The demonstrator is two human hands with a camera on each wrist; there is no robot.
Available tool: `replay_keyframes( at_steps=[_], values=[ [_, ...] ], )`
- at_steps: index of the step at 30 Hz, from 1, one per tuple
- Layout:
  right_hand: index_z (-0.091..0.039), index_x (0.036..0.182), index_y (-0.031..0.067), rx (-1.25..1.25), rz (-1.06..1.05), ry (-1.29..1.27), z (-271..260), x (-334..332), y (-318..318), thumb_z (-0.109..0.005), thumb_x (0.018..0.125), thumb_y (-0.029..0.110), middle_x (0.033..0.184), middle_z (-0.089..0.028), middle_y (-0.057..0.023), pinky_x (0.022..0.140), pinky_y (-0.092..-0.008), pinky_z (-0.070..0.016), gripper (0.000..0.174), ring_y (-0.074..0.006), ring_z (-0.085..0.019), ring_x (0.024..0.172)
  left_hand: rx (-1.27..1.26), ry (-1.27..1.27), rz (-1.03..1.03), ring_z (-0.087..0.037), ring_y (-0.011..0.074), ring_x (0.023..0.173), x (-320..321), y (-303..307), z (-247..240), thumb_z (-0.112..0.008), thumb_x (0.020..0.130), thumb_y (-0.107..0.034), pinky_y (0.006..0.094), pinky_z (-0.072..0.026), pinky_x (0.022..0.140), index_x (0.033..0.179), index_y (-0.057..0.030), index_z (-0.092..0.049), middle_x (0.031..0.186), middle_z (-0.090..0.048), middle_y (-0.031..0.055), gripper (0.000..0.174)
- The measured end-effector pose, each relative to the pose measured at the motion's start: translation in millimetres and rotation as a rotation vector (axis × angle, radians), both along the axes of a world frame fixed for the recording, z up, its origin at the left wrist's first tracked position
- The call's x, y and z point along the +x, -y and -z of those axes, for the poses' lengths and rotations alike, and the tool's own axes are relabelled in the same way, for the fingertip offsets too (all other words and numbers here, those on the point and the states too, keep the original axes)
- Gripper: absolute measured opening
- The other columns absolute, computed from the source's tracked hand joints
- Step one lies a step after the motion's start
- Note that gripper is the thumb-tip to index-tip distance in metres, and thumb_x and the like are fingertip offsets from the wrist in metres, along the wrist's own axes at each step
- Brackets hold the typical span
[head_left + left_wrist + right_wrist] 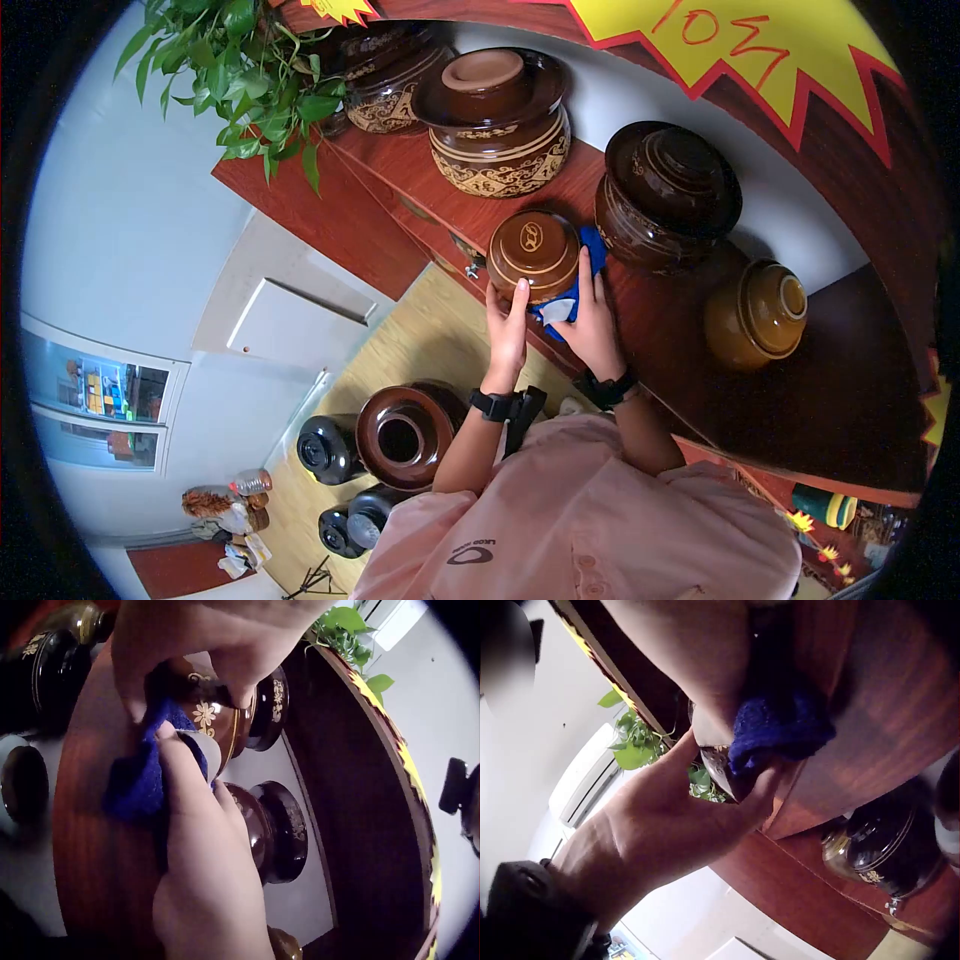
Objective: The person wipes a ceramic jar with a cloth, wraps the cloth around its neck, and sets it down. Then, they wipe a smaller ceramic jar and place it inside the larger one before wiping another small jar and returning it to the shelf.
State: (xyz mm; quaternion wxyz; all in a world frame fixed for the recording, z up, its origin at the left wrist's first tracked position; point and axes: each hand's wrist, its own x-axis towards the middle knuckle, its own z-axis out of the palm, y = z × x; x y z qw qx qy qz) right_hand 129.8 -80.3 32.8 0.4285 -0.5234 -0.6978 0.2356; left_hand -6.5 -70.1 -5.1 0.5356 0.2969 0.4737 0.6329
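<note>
A small brown lidded jar [530, 262] with a gold emblem on its domed top is held over the front edge of the shelf. My left hand [507, 325] grips its near left side, the thumb up on its wall. At the jar's right side, my right hand [594, 325] holds a blue cloth [592, 250] against it. A white piece [557, 313] shows beside the cloth, near my right thumb. The left wrist view shows a gold flower [204, 714] on the jar between the hands. In the right wrist view the blue cloth [780, 731] hangs bunched, hiding part of the jar.
Behind stand a large patterned pot [500, 150] and a dark lidded pot [668, 195]. An amber jar [755, 315] sits to the right on the red-brown shelf [640, 330]. A leafy plant [235, 80] hangs at upper left. Several dark jars [330, 450] stand on the floor.
</note>
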Motion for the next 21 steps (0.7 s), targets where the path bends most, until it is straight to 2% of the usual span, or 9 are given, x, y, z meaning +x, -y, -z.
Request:
replay_keyframes(
  at_steps=[6,9,14,17,18,21],
  values=[
    [-0.01,0.149,0.0055,-0.026,0.015,-0.028,-4.5,-2.0,2.2,-0.074,0.068,0.005,0.142,-0.029,-0.032,0.096,-0.0443,-0.0444,0.104,-0.0469,-0.042,0.124,-0.006,0.008,0.029,-0.056,0.017,0.102,-2.2,0.4,-3.0,-0.067,0.088,-0.037,0.0288,-0.0477,0.073,0.141,-0.0058,-0.03,0.122,-0.055,0.0087,0.072],
    [-0.01,0.149,0.0055,-0.027,0.011,-0.033,-4.9,-1.7,2.2,-0.074,0.068,0.005,0.142,-0.029,-0.0319,0.095,-0.0446,-0.0445,0.103,-0.0468,-0.042,0.124,-0.092,0.014,0.041,-0.056,0.0172,0.102,-2.2,4.2,-14.4,-0.067,0.088,-0.037,0.0286,-0.048,0.073,0.142,-0.0056,-0.029,0.122,-0.055,0.0092,0.073],
    [-0.006,0.15,0.0102,-0.009,0.009,0.02,-3.3,-0.8,3.0,-0.076,0.068,0.009,0.14,-0.03,-0.0338,0.094,-0.0466,-0.0447,0.107,-0.0501,-0.043,0.12,-0.141,0.022,0.057,-0.054,0.0187,0.105,-4.5,4.3,-16.1,-0.067,0.087,-0.038,0.0306,-0.0472,0.078,0.142,-0.0048,-0.028,0.124,-0.053,0.0104,0.075],
    [-0.01,0.149,0.0054,0.001,0.022,0.02,-1.7,-0.9,3.1,-0.076,0.066,0.006,0.14,-0.032,-0.0318,0.095,-0.0452,-0.044,0.105,-0.048,-0.042,0.123,-0.141,0.028,0.057,-0.053,0.0195,0.108,-3.4,7.0,-22.9,-0.067,0.087,-0.04,0.0321,-0.0454,0.083,0.143,-0.0046,-0.028,0.126,-0.052,0.0112,0.076],
    [-0.009,0.149,0.0065,0.001,0.017,0.024,-2.0,-0.7,3.3,-0.076,0.067,0.007,0.14,-0.031,-0.0324,0.096,-0.0458,-0.0433,0.106,-0.0485,-0.041,0.123,-0.137,0.03,0.059,-0.052,0.0197,0.109,-3.0,7.0,-24.4,-0.067,0.087,-0.04,0.0325,-0.0446,0.085,0.143,-0.0045,-0.028,0.127,-0.051,0.0115,0.076],
    [-0.008,0.15,0.0088,0.006,0.012,0.026,-1.9,0.4,4.4,-0.076,0.068,0.009,0.14,-0.031,-0.0334,0.099,-0.047,-0.0411,0.107,-0.0496,-0.04,0.123,-0.089,0.034,0.036,-0.056,0.0123,0.092,-4.1,3.9,-17.8,-0.069,0.085,-0.039,0.0227,-0.0473,0.064,0.143,0.0016,-0.022,0.117,-0.055,0.0105,0.085]
  ],
)
